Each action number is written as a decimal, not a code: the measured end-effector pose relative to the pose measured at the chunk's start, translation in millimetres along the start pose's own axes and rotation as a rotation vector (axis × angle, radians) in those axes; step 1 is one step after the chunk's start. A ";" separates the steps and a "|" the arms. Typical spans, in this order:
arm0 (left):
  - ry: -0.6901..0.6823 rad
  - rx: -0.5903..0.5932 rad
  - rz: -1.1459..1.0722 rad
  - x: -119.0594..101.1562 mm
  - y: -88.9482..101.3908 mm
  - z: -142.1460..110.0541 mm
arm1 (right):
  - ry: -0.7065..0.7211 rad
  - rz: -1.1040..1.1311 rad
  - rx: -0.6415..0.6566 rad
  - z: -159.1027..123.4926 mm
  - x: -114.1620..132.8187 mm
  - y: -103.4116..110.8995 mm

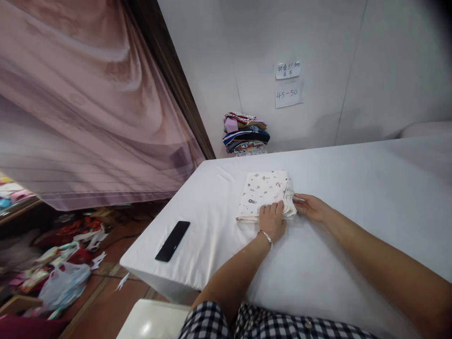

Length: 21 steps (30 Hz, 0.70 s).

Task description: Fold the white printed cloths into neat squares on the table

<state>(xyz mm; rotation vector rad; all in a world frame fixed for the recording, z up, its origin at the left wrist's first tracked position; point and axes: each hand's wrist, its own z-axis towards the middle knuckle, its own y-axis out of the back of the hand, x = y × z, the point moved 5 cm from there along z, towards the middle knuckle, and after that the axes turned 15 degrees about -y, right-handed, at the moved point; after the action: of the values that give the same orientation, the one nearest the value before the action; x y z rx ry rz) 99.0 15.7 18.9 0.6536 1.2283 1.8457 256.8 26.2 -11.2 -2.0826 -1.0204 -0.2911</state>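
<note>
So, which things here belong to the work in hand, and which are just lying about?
In use:
folded printed cloth
left hand on it
right hand at its edge
white-covered table beneath

Apparently lying about:
black smartphone
plastic bag on the floor

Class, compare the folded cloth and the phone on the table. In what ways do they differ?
Colour: the folded cloth is white with small printed figures, while the phone looks plain black.
Size: the cloth covers more of the table than the phone.
Contact: the left hand is on the cloth and the right hand at its side edge, but neither touches the phone.
Shared: both lie flat on the white table.
</note>
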 end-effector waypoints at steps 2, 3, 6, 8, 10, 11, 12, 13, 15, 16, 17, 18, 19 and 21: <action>0.002 -0.021 -0.008 3.1 4.8 2.0 | 0.009 0.011 -0.008 -1.1 -2.4 2.3; 0.002 -0.037 -0.011 4.4 7.9 3.0 | 0.014 0.012 -0.012 -1.6 -3.8 3.5; -0.014 -0.072 -0.018 6.0 17.5 5.7 | 0.029 -0.020 -0.024 -2.5 -7.5 6.2; -0.030 -0.084 -0.020 6.2 22.9 6.7 | 0.032 -0.047 -0.022 -3.0 -8.2 6.0; -0.051 -0.103 -0.017 6.0 28.2 6.8 | 0.028 -0.054 -0.005 -3.2 -6.7 3.2; -0.066 -0.118 -0.016 5.7 30.9 6.7 | 0.023 -0.047 0.009 -2.7 -5.2 0.9; -0.085 -0.135 -0.014 5.3 33.8 6.4 | 0.017 -0.040 0.025 -1.6 -3.2 -2.0; -0.105 -0.155 -0.013 4.7 36.9 6.0 | 0.013 -0.035 0.042 0.2 -0.7 -5.5; -0.141 -0.194 -0.010 3.8 43.2 4.3 | 0.014 -0.035 0.077 6.7 5.3 -12.7; -0.154 -0.210 -0.009 3.6 46.3 2.9 | 0.018 -0.037 0.089 11.4 8.8 -15.7; -0.164 -0.220 -0.008 3.4 49.3 1.1 | 0.023 -0.040 0.096 16.9 12.5 -17.9; -0.174 -0.225 -0.008 3.2 52.1 -1.2 | 0.034 -0.050 0.101 22.9 16.6 -19.5; -0.186 -0.225 -0.008 2.9 54.7 -3.9 | 0.048 -0.065 0.108 29.1 20.9 -20.6; -0.215 -0.213 -0.009 1.9 59.6 -10.5 | 0.074 -0.110 0.142 40.4 29.2 -22.2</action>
<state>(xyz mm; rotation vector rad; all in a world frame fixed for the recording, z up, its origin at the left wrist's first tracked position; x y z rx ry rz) 69.8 0.1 69.6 0.7053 0.8799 1.8153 254.0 80.7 -11.3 -1.8792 -1.0812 -0.3381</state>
